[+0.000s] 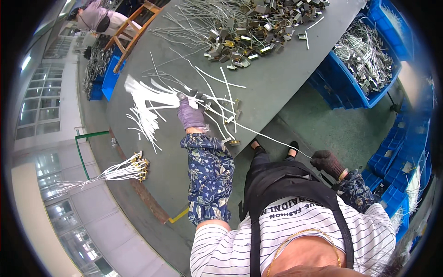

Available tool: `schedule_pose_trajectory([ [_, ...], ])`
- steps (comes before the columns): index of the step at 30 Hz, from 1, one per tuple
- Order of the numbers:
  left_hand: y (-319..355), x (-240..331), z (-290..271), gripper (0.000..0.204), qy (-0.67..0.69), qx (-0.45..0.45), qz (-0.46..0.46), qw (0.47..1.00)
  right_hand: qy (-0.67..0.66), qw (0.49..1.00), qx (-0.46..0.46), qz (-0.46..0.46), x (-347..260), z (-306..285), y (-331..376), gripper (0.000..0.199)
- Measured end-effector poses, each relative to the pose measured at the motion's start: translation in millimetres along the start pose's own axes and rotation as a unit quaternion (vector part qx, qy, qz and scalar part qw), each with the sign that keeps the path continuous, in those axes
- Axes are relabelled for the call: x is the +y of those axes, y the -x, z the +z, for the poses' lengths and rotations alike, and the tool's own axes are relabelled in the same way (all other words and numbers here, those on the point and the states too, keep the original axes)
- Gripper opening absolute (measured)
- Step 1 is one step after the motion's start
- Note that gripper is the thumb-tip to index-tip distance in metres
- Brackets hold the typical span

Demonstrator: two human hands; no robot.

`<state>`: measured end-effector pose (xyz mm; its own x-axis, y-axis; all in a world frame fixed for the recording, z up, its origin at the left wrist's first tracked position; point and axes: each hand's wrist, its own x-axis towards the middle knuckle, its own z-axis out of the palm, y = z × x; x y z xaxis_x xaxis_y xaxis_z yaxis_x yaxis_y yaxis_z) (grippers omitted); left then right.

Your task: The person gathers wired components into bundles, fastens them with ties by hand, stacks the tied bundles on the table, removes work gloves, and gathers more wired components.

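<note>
A white wire (272,137) runs slackly from my left hand, past the table edge, to my right hand. My left hand (190,113), in a purple-grey glove, is closed over the table with its dark fingertips around the wire. Off the table to the right, my right hand (326,164), in a dark brown glove, grips the wire's other end. Beside my left hand lies a pile of white sleeves or strips (146,111). Several wires with small metal-and-brass parts (234,142) lie just right of my left hand; their exact kind is unclear.
The grey table (286,92) bears a heap of small metal boxes with wires (249,34) at its far side. A wire bundle with brass ends (138,167) sits at the left edge. Blue crates (339,87) stand on the right. A person (94,18) is at far left.
</note>
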<state>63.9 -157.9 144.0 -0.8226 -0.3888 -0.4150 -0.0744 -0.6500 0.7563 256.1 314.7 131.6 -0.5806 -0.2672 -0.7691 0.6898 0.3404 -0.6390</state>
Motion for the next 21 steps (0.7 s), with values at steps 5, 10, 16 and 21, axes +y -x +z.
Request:
schedule_pose_trajectory([
  [5, 16.9, -6.4, 59.6, 0.041, -0.042, 0.019, 0.096, 0.994, -0.039, 0.998, 0.054, -0.016, 36.6, -16.1, 10.4, 0.019],
  [10, 22.3, -37.6, 35.7, 0.03, -0.052, -0.149, -0.009, 0.987, -0.119, 0.989, 0.064, -0.056, -6.7, 0.9, 15.7, 0.019],
  [16, 163.0, -160.1, 120.7, 0.03, -0.123, -0.222, -0.103, 0.962, -0.224, 0.95, 0.037, -0.215, -95.8, 44.4, -50.8, 0.022],
  [21, 150.2, -121.8, 112.6, 0.027, -0.124, -0.067, -0.087, 0.986, -0.155, 0.968, -0.008, -0.196, -112.3, 39.3, -41.4, 0.013],
])
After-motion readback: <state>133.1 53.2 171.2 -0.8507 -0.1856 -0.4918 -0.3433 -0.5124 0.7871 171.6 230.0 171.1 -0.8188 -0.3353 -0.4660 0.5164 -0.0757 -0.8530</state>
